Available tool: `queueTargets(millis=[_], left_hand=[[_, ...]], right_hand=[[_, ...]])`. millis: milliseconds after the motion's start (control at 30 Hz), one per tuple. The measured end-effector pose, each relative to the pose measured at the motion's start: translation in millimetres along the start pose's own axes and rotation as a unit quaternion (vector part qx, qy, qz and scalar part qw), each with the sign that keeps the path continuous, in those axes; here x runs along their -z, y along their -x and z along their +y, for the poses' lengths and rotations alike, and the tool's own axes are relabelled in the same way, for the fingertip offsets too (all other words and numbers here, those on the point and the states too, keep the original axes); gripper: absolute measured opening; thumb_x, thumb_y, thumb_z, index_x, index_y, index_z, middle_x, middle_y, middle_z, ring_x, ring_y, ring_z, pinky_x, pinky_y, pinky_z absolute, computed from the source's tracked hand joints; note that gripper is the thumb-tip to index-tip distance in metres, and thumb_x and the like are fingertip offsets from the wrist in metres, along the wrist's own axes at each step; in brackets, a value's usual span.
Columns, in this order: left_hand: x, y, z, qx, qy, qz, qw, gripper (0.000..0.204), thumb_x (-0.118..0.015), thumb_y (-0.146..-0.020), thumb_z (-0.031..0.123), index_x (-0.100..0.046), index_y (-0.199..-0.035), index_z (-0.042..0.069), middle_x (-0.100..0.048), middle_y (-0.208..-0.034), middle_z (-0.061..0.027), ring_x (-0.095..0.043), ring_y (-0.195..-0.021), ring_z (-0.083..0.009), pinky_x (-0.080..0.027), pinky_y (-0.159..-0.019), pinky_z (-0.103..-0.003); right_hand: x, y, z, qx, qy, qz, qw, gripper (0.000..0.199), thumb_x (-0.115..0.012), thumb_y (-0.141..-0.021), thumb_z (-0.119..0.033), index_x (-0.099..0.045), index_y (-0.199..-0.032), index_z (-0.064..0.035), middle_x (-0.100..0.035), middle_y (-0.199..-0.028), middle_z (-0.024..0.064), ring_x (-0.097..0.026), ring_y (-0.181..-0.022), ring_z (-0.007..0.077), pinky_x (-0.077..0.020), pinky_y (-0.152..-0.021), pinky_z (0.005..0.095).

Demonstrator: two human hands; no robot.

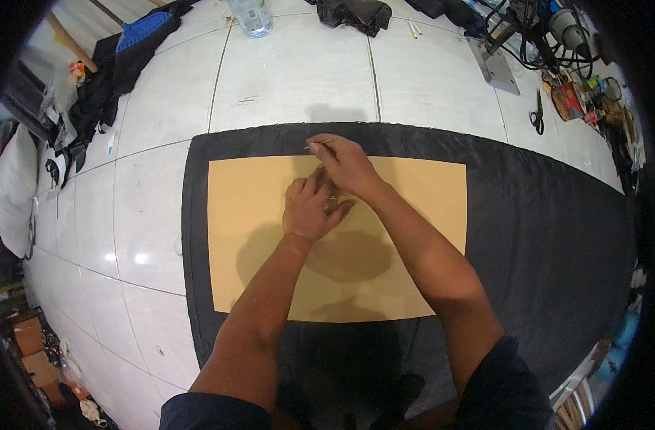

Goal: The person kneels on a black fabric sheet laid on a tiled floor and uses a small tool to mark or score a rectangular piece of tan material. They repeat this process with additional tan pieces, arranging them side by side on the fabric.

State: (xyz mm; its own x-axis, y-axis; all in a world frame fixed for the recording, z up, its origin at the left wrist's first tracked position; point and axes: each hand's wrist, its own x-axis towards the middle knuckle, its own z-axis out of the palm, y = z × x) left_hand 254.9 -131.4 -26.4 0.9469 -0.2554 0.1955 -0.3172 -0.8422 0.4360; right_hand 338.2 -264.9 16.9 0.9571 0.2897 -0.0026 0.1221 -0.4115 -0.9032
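A yellow rectangular sheet [413, 215], like stiff paper or card, lies flat on a large piece of black cloth [542, 236]. My left hand [311, 211] rests on the sheet's upper middle, fingers stretched forward and thumb spread to the right. Just above and beyond it, by the sheet's far edge, my right hand [347, 166] is closed in a pinch. A thin, light, needle-like piece [319, 145] shows at its fingertips; its exact kind is too small to make out. Between the hands, some fingertips overlap and are partly hidden.
White floor tiles [155, 215] surround the cloth. Black scissors [537, 115] lie at the far right, near a metal plate [494, 66] and tangled cables. A clear plastic bottle [254, 18] and a black bundle [356, 13] are at the back. A white sack [15, 190] stands left.
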Motion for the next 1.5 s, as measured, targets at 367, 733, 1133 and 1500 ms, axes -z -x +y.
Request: queueTargets(millis=[367,733,1133,1500], left_hand=[[3.8,0.0,-1.1,-0.04,0.014,0.031,0.999,0.046,-0.074,-0.083,0.045,-0.068,-0.112,0.01,-0.061,-0.127,-0.013,-0.054,-0.096,-0.0326,-0.044,-0.088,-0.046],[-0.7,0.2,-3.9,-0.04,-0.01,0.035,0.999,0.051,-0.076,-0.08,0.05,-0.069,-0.114,0.014,-0.056,-0.143,-0.0107,-0.057,-0.102,-0.0342,-0.046,-0.091,-0.048],[-2.4,-3.7,-0.3,-0.016,-0.023,-0.008,1.0,0.053,-0.074,-0.081,0.053,-0.069,-0.121,0.018,-0.054,-0.145,-0.0056,-0.055,-0.106,-0.0307,-0.045,-0.097,-0.047],[-5.7,-3.1,-0.3,-0.024,-0.047,-0.009,0.999,0.053,-0.076,-0.081,0.05,-0.069,-0.123,0.018,-0.053,-0.148,-0.006,-0.054,-0.106,-0.0321,-0.044,-0.098,-0.046]], right_hand=[[-8.8,-9.7,5.3,-0.007,0.085,-0.014,0.996,0.03,-0.058,-0.1,-0.028,-0.069,-0.112,-0.0034,-0.07,-0.11,0.0192,-0.066,-0.101,0.0387,-0.0528,-0.088,0.0457],[30.3,19.1,27.3,0.026,0.188,0.031,0.981,0.028,-0.054,-0.102,-0.022,-0.066,-0.113,0.0004,-0.069,-0.114,0.0194,-0.065,-0.104,0.0378,-0.0521,-0.089,0.0434],[38.1,31.1,34.3,0.018,0.163,0.058,0.985,0.027,-0.055,-0.102,-0.022,-0.066,-0.113,0.0005,-0.07,-0.108,0.0198,-0.066,-0.101,0.0391,-0.0524,-0.088,0.0436],[100.6,72.0,62.3,-0.056,0.183,0.131,0.973,0.028,-0.054,-0.103,-0.021,-0.065,-0.113,0.002,-0.07,-0.109,0.0227,-0.068,-0.099,0.038,-0.0534,-0.085,0.0435]])
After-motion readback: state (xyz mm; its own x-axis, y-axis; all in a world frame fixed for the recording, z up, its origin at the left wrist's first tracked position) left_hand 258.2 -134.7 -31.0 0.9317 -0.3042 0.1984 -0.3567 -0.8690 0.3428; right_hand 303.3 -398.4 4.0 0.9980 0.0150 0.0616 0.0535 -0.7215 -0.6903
